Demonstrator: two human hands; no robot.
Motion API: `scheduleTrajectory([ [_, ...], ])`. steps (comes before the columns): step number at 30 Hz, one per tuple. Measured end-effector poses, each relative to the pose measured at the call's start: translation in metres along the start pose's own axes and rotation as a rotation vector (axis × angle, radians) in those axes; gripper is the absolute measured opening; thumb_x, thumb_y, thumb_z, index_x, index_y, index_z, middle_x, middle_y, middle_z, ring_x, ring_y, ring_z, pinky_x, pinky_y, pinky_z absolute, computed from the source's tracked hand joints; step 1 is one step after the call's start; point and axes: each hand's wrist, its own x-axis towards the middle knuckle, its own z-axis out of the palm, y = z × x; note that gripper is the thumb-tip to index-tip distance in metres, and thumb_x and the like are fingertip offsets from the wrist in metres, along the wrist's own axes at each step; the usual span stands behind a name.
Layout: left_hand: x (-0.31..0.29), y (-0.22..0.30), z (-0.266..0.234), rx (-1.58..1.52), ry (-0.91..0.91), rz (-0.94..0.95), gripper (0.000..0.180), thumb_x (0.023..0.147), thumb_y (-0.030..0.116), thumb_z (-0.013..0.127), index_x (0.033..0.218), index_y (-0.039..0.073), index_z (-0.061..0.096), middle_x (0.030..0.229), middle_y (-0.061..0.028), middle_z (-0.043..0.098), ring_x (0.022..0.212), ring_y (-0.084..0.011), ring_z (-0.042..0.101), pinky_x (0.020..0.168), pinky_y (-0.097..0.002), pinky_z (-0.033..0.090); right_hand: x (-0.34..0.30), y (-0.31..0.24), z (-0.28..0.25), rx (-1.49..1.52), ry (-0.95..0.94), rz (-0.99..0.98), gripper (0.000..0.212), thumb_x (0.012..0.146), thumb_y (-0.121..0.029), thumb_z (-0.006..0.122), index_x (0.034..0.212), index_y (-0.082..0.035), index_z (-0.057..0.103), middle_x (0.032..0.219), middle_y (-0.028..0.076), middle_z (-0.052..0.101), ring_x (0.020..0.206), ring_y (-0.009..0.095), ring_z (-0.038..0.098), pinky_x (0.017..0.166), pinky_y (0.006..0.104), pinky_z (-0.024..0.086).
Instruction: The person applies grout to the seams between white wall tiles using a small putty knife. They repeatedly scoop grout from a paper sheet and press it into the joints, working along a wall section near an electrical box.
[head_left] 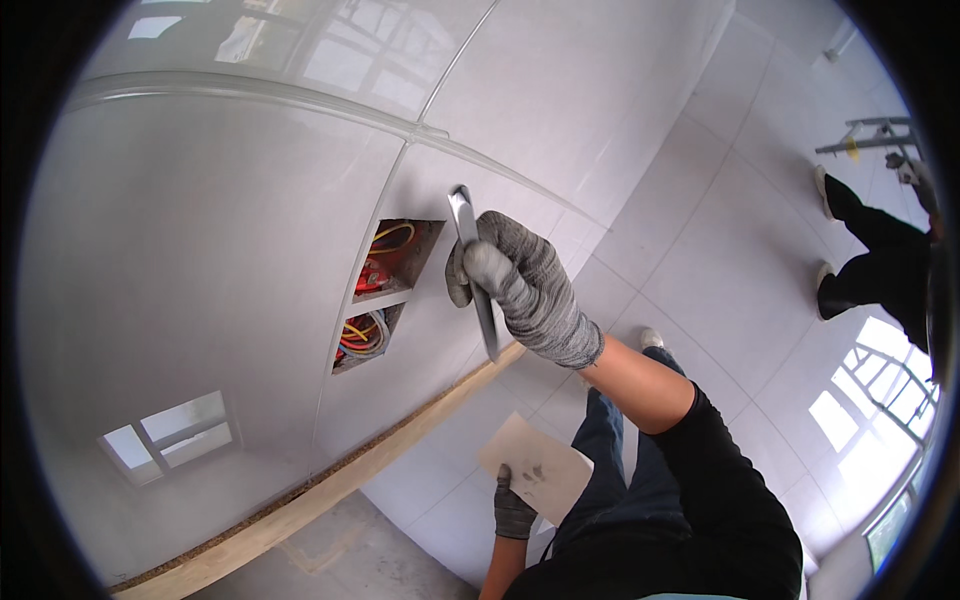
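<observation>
My right hand [525, 285], in a grey knitted glove, is closed around a long, narrow silver metal tool [463, 215]. The tool is held up close in front of the wall, and its exact kind cannot be made out. Just left of it, two rectangular openings are cut in the glossy wall panel [230, 260]. Yellow and red wires show in the upper opening [400, 250], and coiled wires sit in the lower opening [365, 335]. Lower down, my gloved left hand [513, 508] grips the edge of a beige sheet [537, 468] with dark smudges.
A wooden strip [330, 485] runs along the wall's lower edge. Pale tiles [690, 240] cover the floor. At the right stands another person in black trousers [880, 270], near a metal ladder-like frame [870, 135]. Raised trim [260, 90] crosses the upper wall.
</observation>
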Motion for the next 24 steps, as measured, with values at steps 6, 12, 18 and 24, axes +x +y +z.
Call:
scheduleTrajectory([
  [6, -0.001, -0.005, 0.004, 0.007, 0.028, 0.004, 0.052, 0.091, 0.035, 0.059, 0.134, 0.009, 0.045, 0.132, -0.0119, 0.052, 0.119, -0.0318, 0.051, 0.104, -0.0511, 0.039, 0.023, 0.002, 0.012, 0.277, 0.024, 0.011, 0.037, 0.101, -0.038, 0.042, 0.079, -0.009, 0.051, 0.062, 0.002, 0.050, 0.060, 0.011, 0.045, 0.062, 0.0254, 0.038],
  [12, 0.001, -0.006, 0.004, 0.027, 0.039, 0.000, 0.052, 0.091, 0.034, 0.059, 0.134, 0.008, 0.045, 0.132, -0.0124, 0.052, 0.118, -0.0322, 0.051, 0.104, -0.0510, 0.039, 0.030, 0.001, 0.017, 0.345, 0.043, 0.038, 0.036, 0.101, -0.036, 0.044, 0.079, -0.009, 0.051, 0.066, 0.002, 0.052, 0.065, 0.012, 0.047, 0.066, 0.0264, 0.038],
  [18, 0.006, -0.008, 0.005, 0.027, 0.085, -0.023, 0.048, 0.091, 0.034, 0.059, 0.131, 0.010, 0.048, 0.126, -0.0102, 0.056, 0.111, -0.0297, 0.055, 0.100, -0.0493, 0.043, 0.029, -0.004, 0.027, 0.386, 0.104, 0.073, 0.035, 0.101, -0.032, 0.045, 0.078, -0.007, 0.052, 0.067, 0.003, 0.052, 0.066, 0.013, 0.048, 0.068, 0.0272, 0.040],
  [24, 0.006, -0.008, 0.007, 0.004, 0.078, -0.040, 0.048, 0.091, 0.034, 0.058, 0.131, 0.009, 0.048, 0.128, -0.0108, 0.055, 0.112, -0.0300, 0.054, 0.100, -0.0494, 0.043, 0.031, -0.005, 0.034, 0.401, 0.155, 0.086, 0.034, 0.101, -0.031, 0.046, 0.079, -0.006, 0.053, 0.067, 0.004, 0.051, 0.066, 0.013, 0.048, 0.068, 0.0278, 0.041],
])
